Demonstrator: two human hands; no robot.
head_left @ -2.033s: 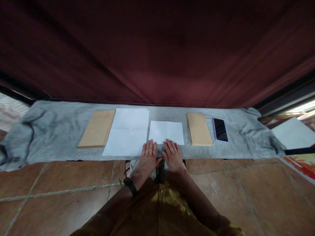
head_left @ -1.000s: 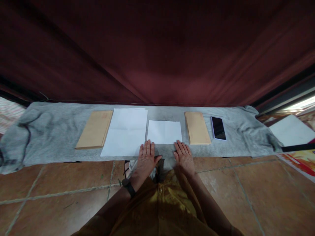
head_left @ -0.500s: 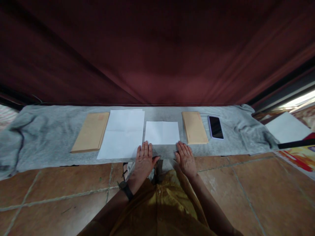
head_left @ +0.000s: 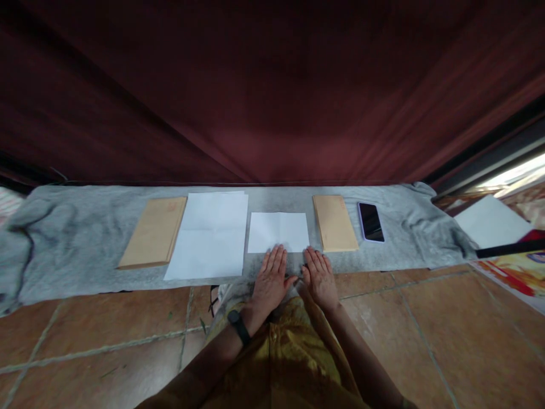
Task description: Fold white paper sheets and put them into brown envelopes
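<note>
Grey cloth-covered table (head_left: 89, 227), small white creased paper rectangle (head_left: 272, 228) flat before me.
My left hand (head_left: 271, 279) has slid to its near edge's middle, uncovering the left corner; my right hand (head_left: 321, 279) stays by the right corner, both flat, apart, gripping nothing.

Grey cloth (head_left: 87, 227), envelopes (head_left: 152, 234), white papers (head_left: 277, 232), phone (head_left: 371, 221)

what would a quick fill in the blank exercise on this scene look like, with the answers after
1. The dark watch is worn on the ____ wrist.
2. The fingertips of the left hand touch the near edge of the ____ white sheet (larger or smaller).
3. On the grey cloth lie ____ stacks of brown envelopes.
4. The phone lies with its screen facing ____.

Missing words: left; smaller; two; up.
</note>
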